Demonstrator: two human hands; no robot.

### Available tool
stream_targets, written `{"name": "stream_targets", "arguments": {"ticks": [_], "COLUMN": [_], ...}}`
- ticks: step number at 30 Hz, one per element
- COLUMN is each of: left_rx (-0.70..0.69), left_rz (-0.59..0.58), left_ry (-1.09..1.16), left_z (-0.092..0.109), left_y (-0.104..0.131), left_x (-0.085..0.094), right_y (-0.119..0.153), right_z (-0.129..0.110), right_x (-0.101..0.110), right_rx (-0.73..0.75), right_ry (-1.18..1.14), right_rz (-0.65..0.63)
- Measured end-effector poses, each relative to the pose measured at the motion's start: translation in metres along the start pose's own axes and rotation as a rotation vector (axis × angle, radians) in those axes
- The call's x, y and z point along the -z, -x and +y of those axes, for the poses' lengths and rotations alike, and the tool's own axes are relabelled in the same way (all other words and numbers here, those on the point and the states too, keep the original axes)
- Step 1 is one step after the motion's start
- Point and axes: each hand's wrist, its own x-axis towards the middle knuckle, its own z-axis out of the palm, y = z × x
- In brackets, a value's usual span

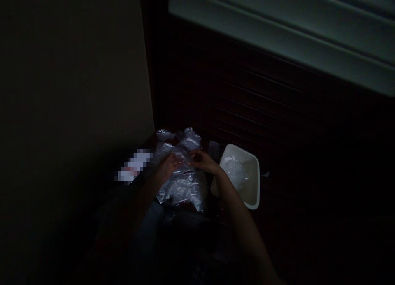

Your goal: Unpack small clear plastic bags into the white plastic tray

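In the dim head view, a clear plastic bag (182, 154) is stretched between my two hands. My left hand (167, 166) grips its left side with the fingers bent, and my right hand (204, 160) has thumb and fingers around its right edge. The fingertips are hard to make out in the dark. Under and in front of the hands lies a heap of crinkled clear plastic bags (180, 189). Further back are another plastic bag (190, 138) and a smaller plastic piece (165, 134).
To the right stands a cream plastic tub (253, 186) with clear plastic (234, 172) inside. A pale blurred-out item (135, 165) lies left of the hands. A wall (77, 71) rises on the left, dark slatted panelling (247, 87) behind, and a light ledge (277, 38) juts out above.
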Motion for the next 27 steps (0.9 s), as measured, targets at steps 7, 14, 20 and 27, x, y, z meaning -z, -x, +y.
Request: {"name": "stream_targets", "arguments": {"ticks": [7, 14, 20, 27], "left_rx": [-0.015, -0.082, -0.072, -0.113], "left_rz": [0.012, 0.062, 0.167, 0.232], "left_ry": [0.043, 0.034, 0.042, 0.075], "left_z": [0.0, -0.002, 0.002, 0.007], "left_y": [-0.002, -0.01, -0.014, -0.019], "left_x": [0.002, 0.011, 0.013, 0.021], "right_y": [-0.004, -0.009, -0.01, -0.009], "right_z": [0.005, 0.008, 0.008, 0.007], "right_x": [0.007, 0.011, 0.017, 0.018], "right_rx": [0.038, 0.133, 0.191, 0.223], "right_ry": [-0.024, 0.059, 0.028, -0.044], "right_rz": [-0.074, 0.186, 0.389, 0.511]}}
